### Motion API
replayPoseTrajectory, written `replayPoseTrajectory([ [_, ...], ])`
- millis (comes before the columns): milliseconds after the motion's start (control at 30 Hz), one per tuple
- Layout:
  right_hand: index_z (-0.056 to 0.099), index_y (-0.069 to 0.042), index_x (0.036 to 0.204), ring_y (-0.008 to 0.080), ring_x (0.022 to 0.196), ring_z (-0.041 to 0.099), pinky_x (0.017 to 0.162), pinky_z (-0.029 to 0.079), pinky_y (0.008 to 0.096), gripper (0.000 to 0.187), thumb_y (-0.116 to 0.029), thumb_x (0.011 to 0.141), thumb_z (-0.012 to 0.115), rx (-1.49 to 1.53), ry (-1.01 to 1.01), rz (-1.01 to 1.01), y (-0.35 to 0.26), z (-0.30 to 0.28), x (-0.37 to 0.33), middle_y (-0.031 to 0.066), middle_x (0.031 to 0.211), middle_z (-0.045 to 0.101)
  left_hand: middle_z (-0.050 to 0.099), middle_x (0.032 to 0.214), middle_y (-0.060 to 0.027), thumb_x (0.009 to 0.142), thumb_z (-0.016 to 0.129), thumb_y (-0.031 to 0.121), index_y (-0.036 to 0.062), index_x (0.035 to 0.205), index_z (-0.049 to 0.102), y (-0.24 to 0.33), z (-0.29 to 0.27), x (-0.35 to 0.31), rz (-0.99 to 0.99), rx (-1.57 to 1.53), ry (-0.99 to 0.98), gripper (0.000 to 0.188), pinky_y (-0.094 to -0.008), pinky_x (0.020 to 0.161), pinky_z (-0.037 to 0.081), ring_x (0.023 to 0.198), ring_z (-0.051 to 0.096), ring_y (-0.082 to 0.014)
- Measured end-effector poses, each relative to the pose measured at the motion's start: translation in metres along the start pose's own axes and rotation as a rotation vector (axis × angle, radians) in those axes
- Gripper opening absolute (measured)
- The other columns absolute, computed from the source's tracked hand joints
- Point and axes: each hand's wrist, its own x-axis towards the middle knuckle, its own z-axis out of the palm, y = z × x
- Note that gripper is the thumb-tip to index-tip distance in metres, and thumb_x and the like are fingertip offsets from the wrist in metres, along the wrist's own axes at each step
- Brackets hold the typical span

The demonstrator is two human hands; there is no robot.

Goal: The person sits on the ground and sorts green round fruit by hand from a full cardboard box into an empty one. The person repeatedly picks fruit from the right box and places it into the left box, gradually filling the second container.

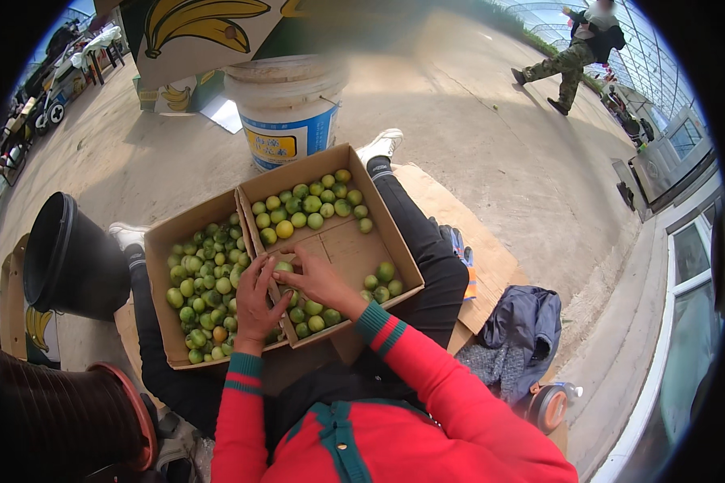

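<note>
Both my hands meet over the inner walls between two open cardboard boxes on my lap. My left hand (256, 304) and my right hand (321, 282) close their fingers around one small green tomato (283, 266). The left box (159, 241) is heaped with green tomatoes, a few turning yellow or orange. In the right box (346, 245), tomatoes line the far side in rows, and smaller groups sit at the near corners. Bare cardboard shows in its middle. One yellowish tomato (284, 229) lies in the far rows. My right hand covers part of the near-left group.
A white and blue bucket (286, 121) stands beyond the boxes, under a banana carton (201, 36). On the left are a black bucket (72, 258) and a dark ribbed container (64, 410). Gloves (463, 262) and a grey jacket (524, 330) lie right. Someone (580, 56) walks far off.
</note>
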Motion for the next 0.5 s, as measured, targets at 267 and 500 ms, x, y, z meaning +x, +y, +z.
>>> replayPoseTrajectory([
  [267,0.055,-0.001,0.122,0.0309,0.079,0.066,0.069,0.051,0.0406,0.041,-0.03,0.094,0.061,-0.495,0.042,-0.015,0.024,-0.024,0.01,0.0195,0.085,0.068,0.056,0.113,-0.0183,0.095,0.059,0.009,0.0034,0.133,0.048,-0.014,0.001,0.001,-0.155,0.139,0.245,0.04,-0.0473,0.085,0.046,0.101,0.054,-0.0393],
  [500,0.075,-0.01,0.086,0.0266,0.091,0.071,0.073,0.057,0.0394,0.02,-0.015,0.086,0.056,-1.358,-0.094,0.303,0.072,-0.099,-0.014,0.0128,0.094,0.073,0.042,0.128,-0.0243,0.099,0.052,0.008,0.0025,0.14,0.039,-0.066,0.002,-0.011,-0.535,0.24,0.399,0.043,-0.0478,0.089,0.043,0.106,0.049,-0.0387],
])
